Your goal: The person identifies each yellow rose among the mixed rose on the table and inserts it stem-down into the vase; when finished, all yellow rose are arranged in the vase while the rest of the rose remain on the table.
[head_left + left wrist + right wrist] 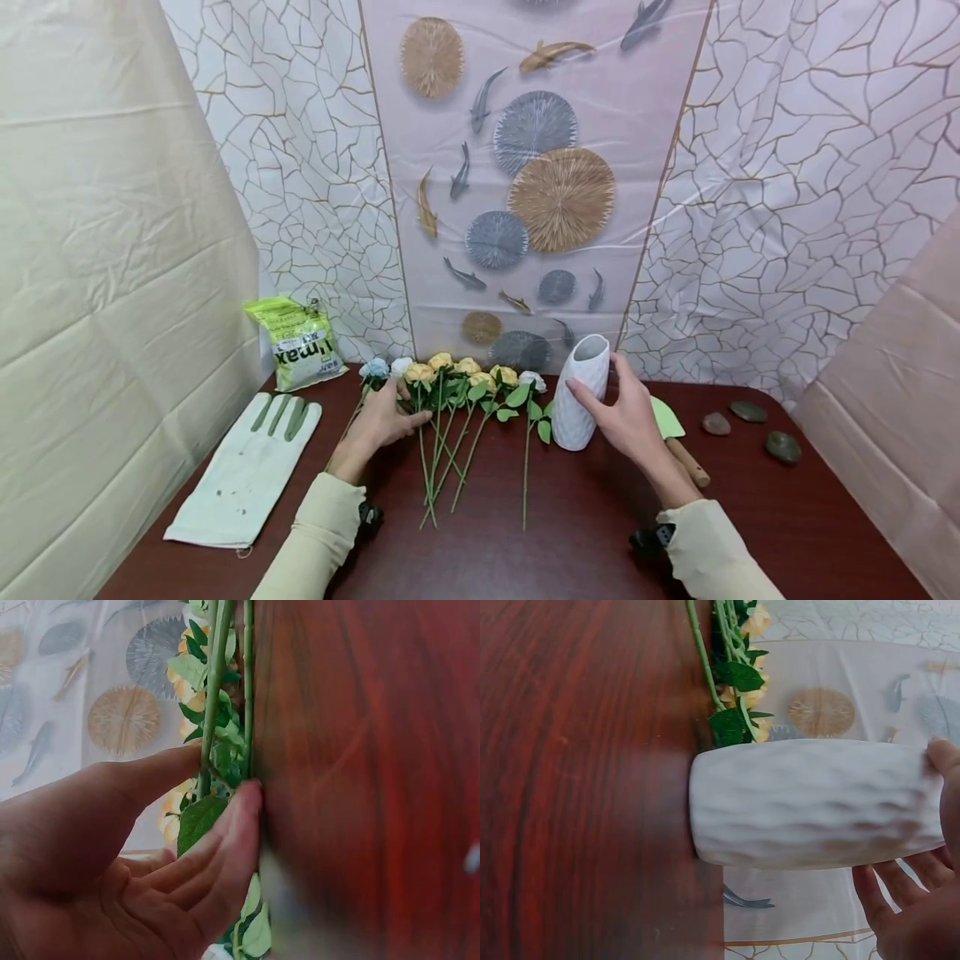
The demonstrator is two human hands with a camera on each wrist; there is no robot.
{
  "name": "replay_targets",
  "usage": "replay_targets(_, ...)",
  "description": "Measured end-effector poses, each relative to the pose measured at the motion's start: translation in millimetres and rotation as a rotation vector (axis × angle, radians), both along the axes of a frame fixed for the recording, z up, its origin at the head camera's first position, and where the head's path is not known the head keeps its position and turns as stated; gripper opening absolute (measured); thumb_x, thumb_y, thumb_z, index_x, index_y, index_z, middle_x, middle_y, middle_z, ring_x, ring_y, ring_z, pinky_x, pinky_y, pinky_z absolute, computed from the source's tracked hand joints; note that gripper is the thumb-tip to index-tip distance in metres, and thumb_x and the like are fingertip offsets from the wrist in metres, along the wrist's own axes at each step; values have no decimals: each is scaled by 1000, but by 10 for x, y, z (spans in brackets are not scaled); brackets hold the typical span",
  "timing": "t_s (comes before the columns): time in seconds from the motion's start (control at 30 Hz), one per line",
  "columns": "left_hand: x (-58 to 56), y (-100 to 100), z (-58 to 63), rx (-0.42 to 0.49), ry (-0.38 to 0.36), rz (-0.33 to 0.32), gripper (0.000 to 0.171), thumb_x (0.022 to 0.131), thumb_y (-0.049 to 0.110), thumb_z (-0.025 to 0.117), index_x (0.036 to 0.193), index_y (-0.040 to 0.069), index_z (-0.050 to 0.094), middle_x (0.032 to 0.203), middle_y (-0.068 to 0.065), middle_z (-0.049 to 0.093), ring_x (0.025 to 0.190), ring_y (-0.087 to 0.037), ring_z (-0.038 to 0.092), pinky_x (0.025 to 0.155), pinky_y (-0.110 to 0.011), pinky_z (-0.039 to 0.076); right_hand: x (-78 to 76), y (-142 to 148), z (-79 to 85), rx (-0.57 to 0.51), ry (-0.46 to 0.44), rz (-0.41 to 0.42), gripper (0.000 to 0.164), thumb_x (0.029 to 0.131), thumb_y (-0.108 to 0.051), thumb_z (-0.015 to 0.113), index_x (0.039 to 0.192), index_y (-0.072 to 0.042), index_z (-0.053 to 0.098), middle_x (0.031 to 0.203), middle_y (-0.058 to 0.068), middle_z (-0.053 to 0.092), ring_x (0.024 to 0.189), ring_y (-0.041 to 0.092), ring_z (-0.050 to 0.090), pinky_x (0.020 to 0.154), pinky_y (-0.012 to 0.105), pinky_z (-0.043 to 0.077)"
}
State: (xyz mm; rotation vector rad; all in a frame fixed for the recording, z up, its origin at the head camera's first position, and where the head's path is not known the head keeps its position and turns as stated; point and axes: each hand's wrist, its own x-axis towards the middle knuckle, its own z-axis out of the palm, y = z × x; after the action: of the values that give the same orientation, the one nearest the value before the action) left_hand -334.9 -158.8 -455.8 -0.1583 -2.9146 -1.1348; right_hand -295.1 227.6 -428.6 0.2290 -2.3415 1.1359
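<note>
A white textured vase [573, 412] stands slightly tilted, its base at the table; my right hand [628, 414] grips its upper part, with the thumb in front and fingers around the far side in the right wrist view [922, 900]. A row of flowers lies at the back of the table: yellow flowers [441, 362], a blue flower [375, 367] and white flowers [532, 381]. My left hand [381, 419] reaches in among their green stems [217, 667]. Its thumb touches a stem, and the fingertips lie beyond it, near a leaf [201, 823].
To the left lie a white and green glove [251, 475] and a yellow-green bag [296, 346]. At the right are a small trowel [686, 461] with a wooden handle and three stones [782, 447]. A patterned sheet [562, 200] hangs behind the dark red table [510, 558].
</note>
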Motion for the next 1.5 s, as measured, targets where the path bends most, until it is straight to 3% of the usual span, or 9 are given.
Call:
replay_targets(0.13, -10, -6, -11, 112, -59, -14, 54, 86, 24, 82, 121, 4, 48, 70, -4, 73, 61, -19, 72, 56, -34, 57, -4, -9, -34, -34, -1, 23, 68, 87, -50, 75, 140, -19, 46, 117, 5, 67, 100, 18, 68, 78, 33, 57)
replay_targets(0.37, 5, -26, 109, 213, -19, 19, 56, 85, 16, 82, 127, 6, 47, 79, -9, 74, 67, -24, 75, 73, -36, 59, 7, -20, -50, -58, -7, 40, 66, 88, -49, 74, 140, -20, 45, 116, 4, 66, 99, 17, 67, 75, 31, 57)
replay_targets(0.57, 56, 75, 320, 343, 99, 34, 63, 84, 25, 84, 131, 12, 46, 90, -11, 76, 71, -24, 76, 72, -36, 59, -2, 15, -51, -68, -2, 40, 66, 88, -47, 75, 140, -18, 45, 117, 6, 65, 100, 21, 69, 75, 28, 58)
replay_targets(0.83, 149, 459, 631, 654, 289, -50, 67, 81, 27, 85, 135, 17, 47, 92, -14, 73, 74, -31, 76, 65, -36, 62, -12, 25, -80, -92, -23, 48, 66, 88, -48, 75, 141, -21, 45, 117, 5, 66, 99, 20, 68, 76, 30, 58)
replay_targets(1.07, 315, 847, 1306, 918, 490, -31, 41, 85, 14, 82, 117, -2, 60, 102, -20, 73, 80, -36, 76, 73, -43, 62, -3, 3, -88, -97, -23, 46, 64, 88, -47, 76, 140, -22, 46, 115, 4, 66, 98, 18, 68, 77, 33, 58)
replay_targets(1.2, 237, 1023, 1564, 1076, 595, -81, 33, 89, 13, 77, 111, -4, 60, 103, -22, 72, 80, -36, 76, 75, -39, 62, 2, 2, -88, -108, -23, 50, 63, 88, -46, 76, 138, -22, 47, 114, 5, 67, 96, 19, 69, 78, 37, 59)
replay_targets(1.33, 118, 1194, 1660, 1083, 697, -117, 31, 90, 16, 77, 112, 0, 62, 102, -19, 72, 80, -40, 75, 73, -38, 63, 2, 10, -87, -110, -26, 53, 62, 88, -45, 76, 138, -22, 47, 115, 7, 67, 97, 21, 70, 78, 36, 59)
replay_targets(1.43, 34, 1331, 1637, 973, 763, -138, 32, 88, 22, 78, 112, 4, 65, 99, -14, 75, 77, -35, 76, 69, -35, 63, 0, 14, -81, -100, -24, 52, 62, 89, -45, 76, 138, -20, 47, 116, 8, 68, 99, 23, 69, 78, 34, 58)
replay_targets(1.5, 3, 1428, 1610, 845, 819, -134, 33, 88, 27, 79, 110, 6, 67, 96, -10, 76, 73, -25, 76, 65, -31, 62, 0, 12, -74, -95, -22, 51, 62, 89, -45, 75, 138, -20, 47, 116, 8, 68, 100, 23, 69, 78, 32, 58)
